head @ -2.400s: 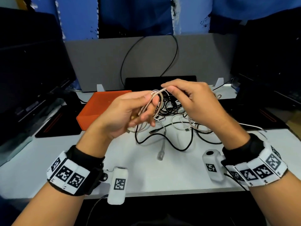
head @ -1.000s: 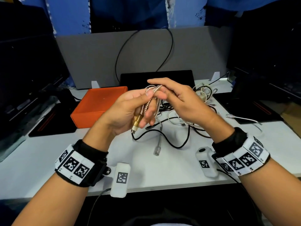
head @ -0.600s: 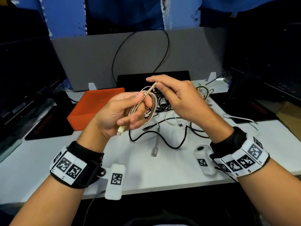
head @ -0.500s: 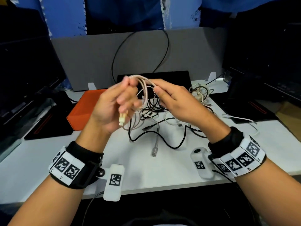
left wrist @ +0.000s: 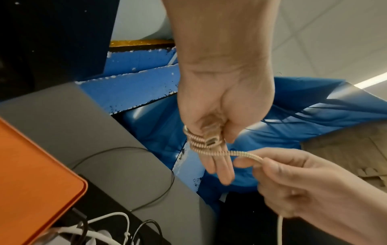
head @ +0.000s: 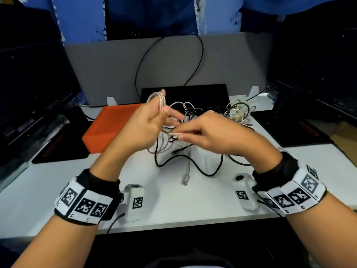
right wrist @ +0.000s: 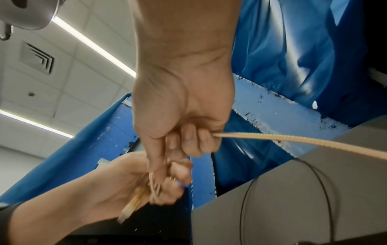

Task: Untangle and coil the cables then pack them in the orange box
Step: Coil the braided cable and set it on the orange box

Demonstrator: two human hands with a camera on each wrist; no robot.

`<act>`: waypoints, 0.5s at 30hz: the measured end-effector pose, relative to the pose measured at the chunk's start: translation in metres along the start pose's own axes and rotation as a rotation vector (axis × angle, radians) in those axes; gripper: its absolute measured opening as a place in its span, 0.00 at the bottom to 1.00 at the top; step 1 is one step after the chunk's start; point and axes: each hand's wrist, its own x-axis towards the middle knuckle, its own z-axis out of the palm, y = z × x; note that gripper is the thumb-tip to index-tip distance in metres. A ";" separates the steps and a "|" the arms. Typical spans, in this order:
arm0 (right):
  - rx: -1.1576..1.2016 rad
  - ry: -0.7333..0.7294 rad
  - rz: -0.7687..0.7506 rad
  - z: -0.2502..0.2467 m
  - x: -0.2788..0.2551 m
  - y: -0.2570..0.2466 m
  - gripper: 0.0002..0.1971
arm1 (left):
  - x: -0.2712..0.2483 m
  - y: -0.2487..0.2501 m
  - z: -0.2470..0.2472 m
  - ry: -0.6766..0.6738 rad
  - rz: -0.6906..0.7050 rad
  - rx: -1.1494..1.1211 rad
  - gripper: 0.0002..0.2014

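Note:
A beige braided cable (head: 160, 99) is looped in several turns round the fingers of my left hand (head: 146, 122), held above the desk. In the left wrist view the braided cable (left wrist: 201, 140) crosses my left hand (left wrist: 217, 145), whose thumb pins the plug against the loops. My right hand (head: 208, 134) pinches the free run of that cable just right of the left hand; its curled fingers grip the cable (right wrist: 272, 139) in the right wrist view, right hand (right wrist: 188, 140). The closed orange box (head: 112, 124) lies left of my hands. A tangle of black and white cables (head: 193, 147) lies on the desk under them.
A white desk (head: 173, 200) carries a second small bundle of pale cables (head: 237, 113) at the back right. A grey partition (head: 231, 62) with a black cable hanging on it stands behind. Dark monitors flank both sides. A clear network plug (head: 185, 179) lies near the front.
The left hand has lifted slightly left with the loops round its fingers. The right hand has dropped lower and pulled the free cable out to the right of the coil.

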 end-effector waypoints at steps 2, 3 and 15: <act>0.041 0.176 0.021 -0.009 -0.001 0.007 0.13 | -0.004 0.006 -0.003 -0.125 -0.043 0.119 0.18; 0.064 0.251 0.045 -0.013 -0.002 0.010 0.15 | -0.006 0.010 -0.003 -0.209 -0.066 0.055 0.15; 0.451 0.337 0.081 0.000 0.001 0.002 0.20 | -0.012 0.023 0.000 -0.391 -0.018 -0.951 0.13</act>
